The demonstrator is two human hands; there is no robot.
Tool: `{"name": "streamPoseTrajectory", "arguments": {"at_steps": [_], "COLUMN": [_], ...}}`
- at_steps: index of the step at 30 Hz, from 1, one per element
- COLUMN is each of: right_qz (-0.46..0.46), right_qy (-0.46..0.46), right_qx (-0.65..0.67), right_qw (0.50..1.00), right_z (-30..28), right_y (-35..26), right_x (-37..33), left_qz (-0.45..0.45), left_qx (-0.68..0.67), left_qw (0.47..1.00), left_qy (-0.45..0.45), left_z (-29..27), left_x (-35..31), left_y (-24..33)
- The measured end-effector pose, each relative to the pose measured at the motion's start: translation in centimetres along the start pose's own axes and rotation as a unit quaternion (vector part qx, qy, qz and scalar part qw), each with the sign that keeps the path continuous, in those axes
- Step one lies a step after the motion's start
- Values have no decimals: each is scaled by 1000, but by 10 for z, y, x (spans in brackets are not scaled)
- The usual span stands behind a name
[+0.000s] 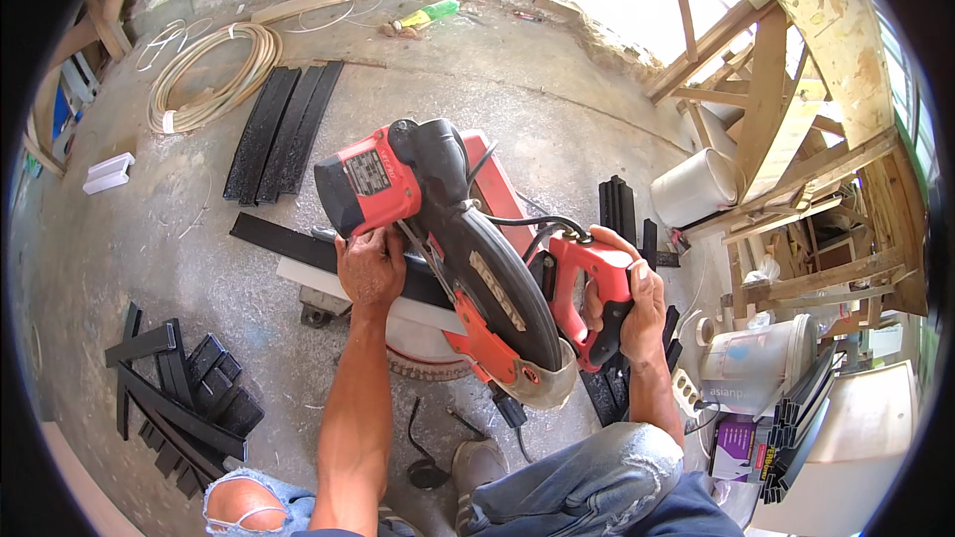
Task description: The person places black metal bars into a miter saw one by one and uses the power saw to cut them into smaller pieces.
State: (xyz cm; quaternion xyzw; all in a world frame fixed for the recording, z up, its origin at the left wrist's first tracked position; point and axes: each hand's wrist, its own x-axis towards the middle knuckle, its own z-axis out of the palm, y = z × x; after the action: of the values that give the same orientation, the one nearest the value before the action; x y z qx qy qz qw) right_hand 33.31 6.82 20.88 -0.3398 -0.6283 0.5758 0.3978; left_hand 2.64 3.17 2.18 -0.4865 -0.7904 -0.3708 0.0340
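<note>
A red and black miter saw point(502, 278) stands on the floor before me, its motor housing to the left and its cable looping over the top. My right hand point(639, 288) is wrapped round the saw's red and black handle point(572, 268). A long black profile bar point(284, 242) lies across the saw's base and sticks out to the left. Beside the motor housing, my left hand point(371, 267) is closed on this bar, fingertips partly hidden. The guard hides most of the blade and where the bar passes under it.
Cut black pieces point(184, 398) lie piled at the lower left; longer black bars point(284, 134) lie farther off. A coiled hose point(224, 75) is at the far left. To the right are white buckets point(696, 184), a power strip point(684, 393) and stacked timber point(796, 199).
</note>
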Motion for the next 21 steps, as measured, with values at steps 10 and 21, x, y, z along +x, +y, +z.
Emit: {"name": "streamPoseTrajectory", "arguments": {"at_steps": [10,21], "right_qz": [-9,85], "right_qy": [1,-22], "right_qx": [1,-64], "right_qw": [1000,994], "right_z": [-2,17], "right_y": [6,-55], "right_x": [-7,44], "left_qz": [9,81], "left_qx": [-2,29], "left_qw": [1000,996], "left_qy": [3,35], "left_z": [0,-1], "left_x": [-1,1], "left_y": [1,-9]}}
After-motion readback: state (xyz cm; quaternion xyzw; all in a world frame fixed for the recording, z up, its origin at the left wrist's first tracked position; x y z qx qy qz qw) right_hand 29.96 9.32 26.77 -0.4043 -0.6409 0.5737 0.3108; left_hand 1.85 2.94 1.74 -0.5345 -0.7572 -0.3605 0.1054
